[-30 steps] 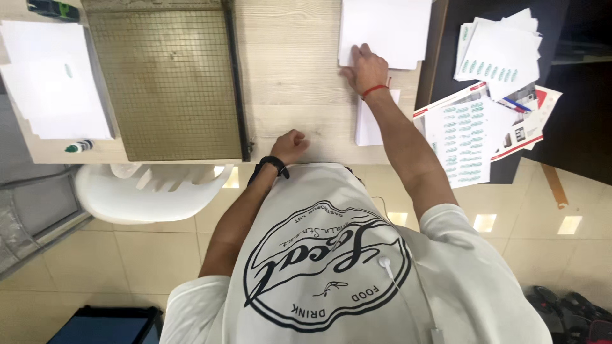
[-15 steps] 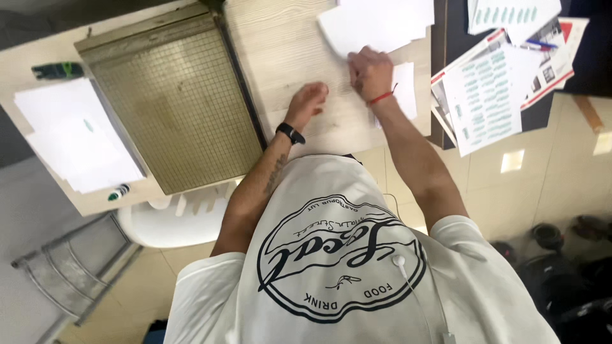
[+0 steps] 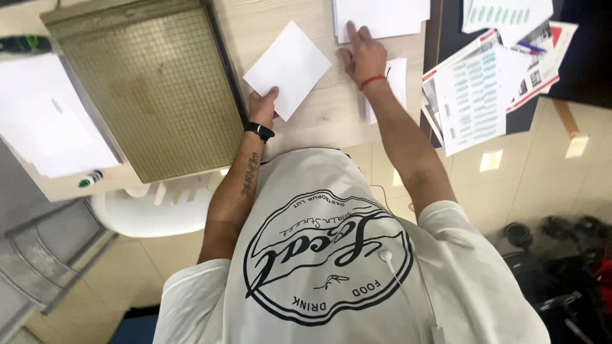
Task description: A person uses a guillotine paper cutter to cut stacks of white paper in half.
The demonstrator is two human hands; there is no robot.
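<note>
White printed tee (image 3: 331, 255) – black wristwatch (image 3: 259, 131), red wrist cord (image 3: 372, 81).

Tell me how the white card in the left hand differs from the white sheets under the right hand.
The card is one small piece, turned diamond-wise; the sheets are a larger stack lying square at the table's far edge. The left hand pinches the card by its corner beside the paper cutter; the right hand only rests fingers on the sheets. Both are blank white paper.

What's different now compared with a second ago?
The left hand has left the bare table edge and now grips a white card, lifted beside the paper cutter. The right hand has slid off the white sheet stack toward its near edge. The printed sheets stayed put.
</note>
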